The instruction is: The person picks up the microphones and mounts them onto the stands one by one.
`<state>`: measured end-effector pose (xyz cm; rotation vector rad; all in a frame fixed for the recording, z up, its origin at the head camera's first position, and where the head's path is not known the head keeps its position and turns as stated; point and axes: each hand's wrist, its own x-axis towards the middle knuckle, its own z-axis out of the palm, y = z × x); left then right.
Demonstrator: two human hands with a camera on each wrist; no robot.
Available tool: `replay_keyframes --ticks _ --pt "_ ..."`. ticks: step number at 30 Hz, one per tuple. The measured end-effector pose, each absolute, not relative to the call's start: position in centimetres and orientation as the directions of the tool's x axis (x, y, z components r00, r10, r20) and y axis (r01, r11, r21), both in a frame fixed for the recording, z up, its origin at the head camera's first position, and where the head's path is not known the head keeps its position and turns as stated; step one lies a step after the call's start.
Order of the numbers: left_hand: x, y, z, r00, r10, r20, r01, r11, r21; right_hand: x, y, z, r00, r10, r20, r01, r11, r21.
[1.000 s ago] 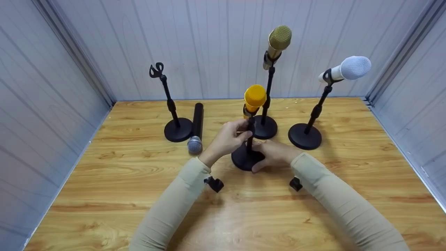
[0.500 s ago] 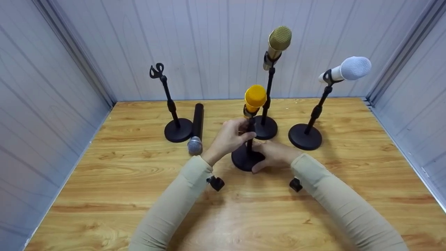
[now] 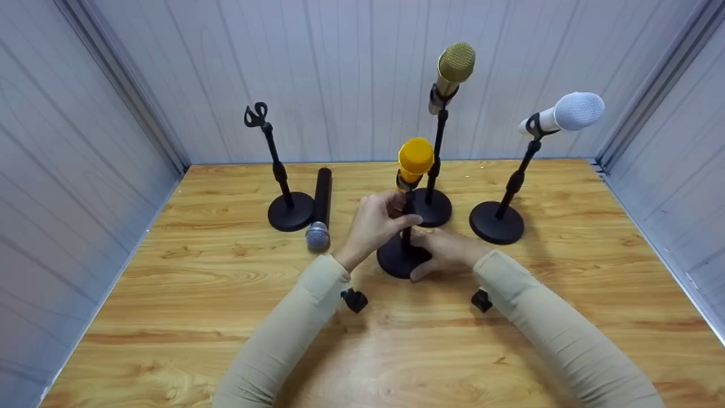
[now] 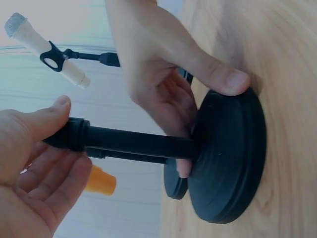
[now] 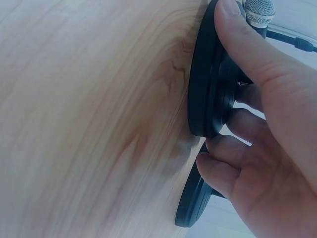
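Observation:
A yellow microphone (image 3: 416, 156) sits in the clip of a black desk microphone stand (image 3: 395, 258) at the middle of the table. My left hand (image 3: 374, 221) holds the stand's pole at its collar (image 4: 77, 134), thumb on one side and curled fingers on the other. Down at the round base, my right hand (image 3: 450, 249) grips the edge, its thumb (image 4: 233, 82) on the rim and its fingers reaching behind the pole. The stand is upright, its base at the tabletop. The left fingertips are partly hidden behind the pole in the head view.
Behind is a stand with a gold microphone (image 3: 455, 63); to the right, one with a white microphone (image 3: 578, 111). An empty-clipped stand (image 3: 290, 212) is at left, beside a black microphone (image 3: 322, 198) lying on the wooden table (image 3: 187, 272). Panel walls (image 3: 340, 85) enclose the back and sides.
My left thumb has slid rightward across the pole's collar, and the left wrist and forearm have shifted slightly right. The right hand and the stand's base stay in place.

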<state>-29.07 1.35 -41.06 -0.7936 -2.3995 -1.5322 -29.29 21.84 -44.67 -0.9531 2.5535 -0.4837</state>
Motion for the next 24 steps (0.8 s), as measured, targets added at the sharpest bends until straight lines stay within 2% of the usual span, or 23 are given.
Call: replay_keyframes --ticks 24 --pt "-29.29 1.62 -41.95 -0.832 0.281 0.479 0.549 0.288 0.785 -29.37 21.94 -44.81 -0.711 -0.674 -0.2 -0.551 0.711 -0.437"
